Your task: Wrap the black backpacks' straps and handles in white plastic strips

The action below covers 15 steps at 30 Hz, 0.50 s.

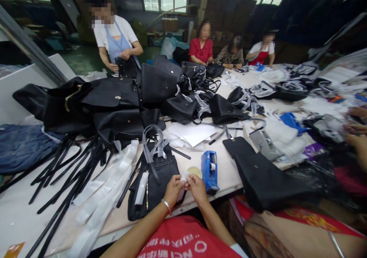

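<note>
Both my hands meet close to the table's front edge, fingers pinched around a small white wrapping strip [183, 178]. My left hand [172, 191], with a bracelet at the wrist, grips it from the left. My right hand [197, 187] pinches its other side. Under and left of them lies a black backpack [160, 170], its handle [152, 147] covered in clear wrap and a white-wrapped piece [142, 188] on its front beside a gold zip. Just behind my right hand is a yellowish tape roll [195, 171]. A blue tape dispenser [210, 172] stands to the right.
Black bags [114, 97] are heaped along the back left. Black straps [69, 181] and white plastic strips [111, 181] spread over the left side. White paper sheets [195, 134] lie mid-table. Another black bag [260, 173] overhangs the right edge. Several co-workers [117, 40] are around the table.
</note>
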Available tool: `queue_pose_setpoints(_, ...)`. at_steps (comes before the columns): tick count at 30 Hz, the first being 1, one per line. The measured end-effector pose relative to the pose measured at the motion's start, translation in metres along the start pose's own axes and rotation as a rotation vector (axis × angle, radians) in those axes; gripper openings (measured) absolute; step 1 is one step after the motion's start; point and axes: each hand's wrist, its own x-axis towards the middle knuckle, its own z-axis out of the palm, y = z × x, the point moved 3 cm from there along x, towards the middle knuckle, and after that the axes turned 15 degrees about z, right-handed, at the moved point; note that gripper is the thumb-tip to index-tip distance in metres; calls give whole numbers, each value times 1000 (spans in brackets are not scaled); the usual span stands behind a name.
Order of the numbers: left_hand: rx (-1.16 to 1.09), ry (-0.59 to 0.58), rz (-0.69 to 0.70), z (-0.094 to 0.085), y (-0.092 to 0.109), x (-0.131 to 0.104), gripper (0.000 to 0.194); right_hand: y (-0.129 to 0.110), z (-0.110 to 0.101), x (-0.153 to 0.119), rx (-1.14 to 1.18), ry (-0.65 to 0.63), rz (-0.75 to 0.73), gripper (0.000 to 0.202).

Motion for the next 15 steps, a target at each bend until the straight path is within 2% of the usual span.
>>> queue_pose_setpoints(4,-190,-2,-108,5,-5,2,35,-11,4,-6,-133,62,-84,19)
queue_pose_setpoints(8,-190,17,-152,2,-2,0,32,-31,-4,-16,-558,163,-325,19)
queue_pose_setpoints(11,-126,9,-175,-1,-2,-2,29,-37,-36,-22,-654,251,-341,21)
queue_pose_setpoints(15,-89,-7,-203,-4,-5,-4,27,-26,-102,-24,-629,640,-135,28)
